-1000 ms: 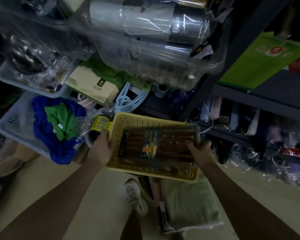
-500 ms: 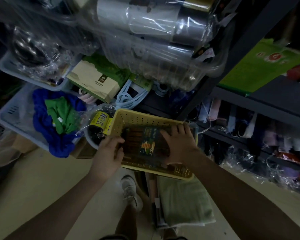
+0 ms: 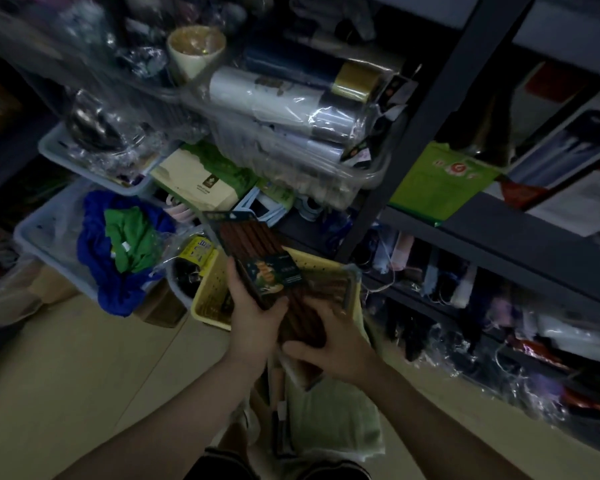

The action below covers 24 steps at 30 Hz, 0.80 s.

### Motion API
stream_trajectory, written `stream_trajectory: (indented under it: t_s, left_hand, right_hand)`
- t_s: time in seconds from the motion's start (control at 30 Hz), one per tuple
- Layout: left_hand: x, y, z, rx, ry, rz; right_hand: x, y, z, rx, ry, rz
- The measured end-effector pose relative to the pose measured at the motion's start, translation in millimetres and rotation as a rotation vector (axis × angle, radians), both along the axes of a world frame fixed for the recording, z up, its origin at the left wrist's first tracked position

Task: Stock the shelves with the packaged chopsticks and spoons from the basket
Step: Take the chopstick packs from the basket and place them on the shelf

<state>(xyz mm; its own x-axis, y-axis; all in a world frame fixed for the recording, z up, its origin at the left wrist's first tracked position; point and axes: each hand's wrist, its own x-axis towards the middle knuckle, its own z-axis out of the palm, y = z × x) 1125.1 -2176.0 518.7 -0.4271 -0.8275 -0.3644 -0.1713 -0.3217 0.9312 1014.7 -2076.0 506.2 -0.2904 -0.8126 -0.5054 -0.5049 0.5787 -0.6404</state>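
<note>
Dim stockroom w/ beige floor (image 3: 84, 375), dark shelves (image 3: 499, 216) crammed w/ wrapped goods. Left hand (image 3: 253, 320) fingers clamped on chopstick pack (image 3: 257, 251), raised tilted above yellow basket (image 3: 212, 292). Right hand (image 3: 333, 344) fingers wrapped round pack's lower end. Basket holds more packs (image 3: 329, 285). Grey bin (image 3: 45, 233) at left has blue/green cloth (image 3: 118, 244).

From my remote feed, the chopstick pack (image 3: 257, 258) hides its lower end behind the left hand (image 3: 253, 323) and right hand (image 3: 329, 344), and its label print is too small to read. The pack and hands cover much of the yellow basket (image 3: 210, 296), so I cannot tell its contents. Goods on the right-hand shelves (image 3: 520, 216) blur in dim light and run off the edge.
</note>
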Motion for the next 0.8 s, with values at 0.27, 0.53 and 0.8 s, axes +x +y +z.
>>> stream_trajectory:
  t_s: [0.27,0.53,0.8]
  left_hand:
    - [70.2,-14.0,-33.8,-0.274,-0.385,-0.122]
    - [80.2,-32.2,-39.4,-0.280,-0.412,-0.087]
    - [98.2,-47.2,-35.3,-0.238,-0.407,-0.264]
  right_hand:
    - [-58.8,-24.6,-55.2,-0.041,0.312,0.267]
    - [-54.2,-62.1,-91.7,0.317,0.697,0.547]
    - [-23.7,-66.8,-65.4,0.345,0.755,0.489]
